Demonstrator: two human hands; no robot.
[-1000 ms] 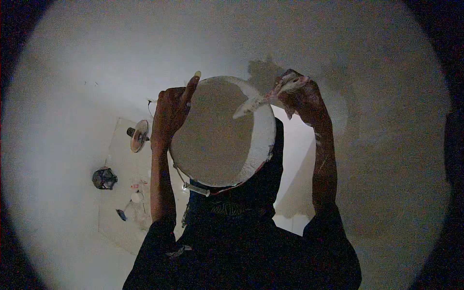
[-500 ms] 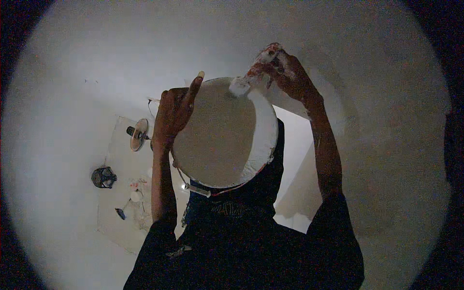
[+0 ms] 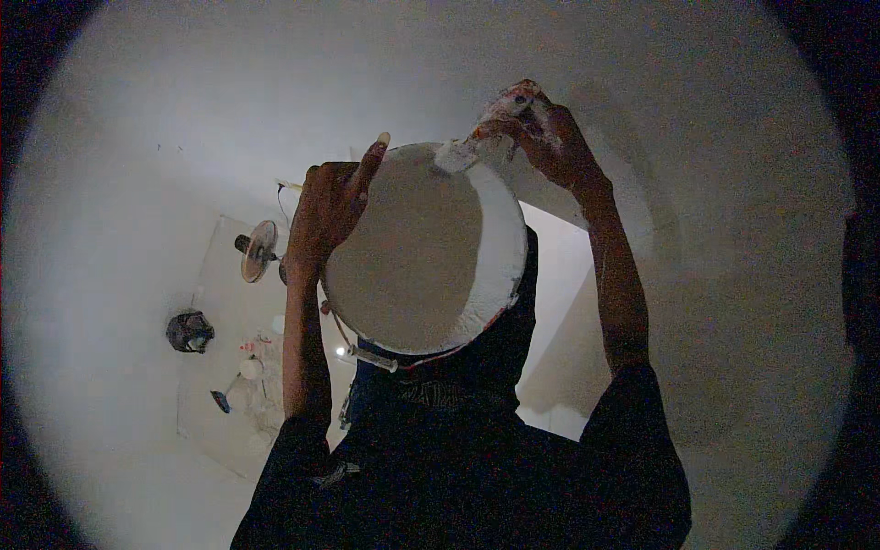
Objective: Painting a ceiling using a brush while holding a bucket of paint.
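A round bucket (image 3: pixel 403 266) is held up before my chest, with greyish-white paint inside and a white smear down its right inner wall. On its left rim my left hand (image 3: pixel 325 206) is closed, with one finger pointing up along the edge. Above the far right rim, my right hand (image 3: pixel 550 142) grips a paintbrush (image 3: pixel 500 115) caked in white over reddish patches. The brush's white-coated head (image 3: pixel 455 158) rests against the inside of the far rim. White smudges show on my right fingers. The bucket's wire handle with its pale grip (image 3: pixel 374 359) hangs at the near side.
Pale walls (image 3: pixel 183 110) surround me, dimly lit. At left, lower down, are a round fan-like thing (image 3: pixel 259 251), a dark round object (image 3: pixel 190 332) and a small dark-ended item (image 3: pixel 221 401). A bright white patch (image 3: pixel 555 247) lies right of the bucket.
The bucket and my left hand have shifted slightly left and up. The brush head sits a little higher at the rim. Both hands keep their grip.
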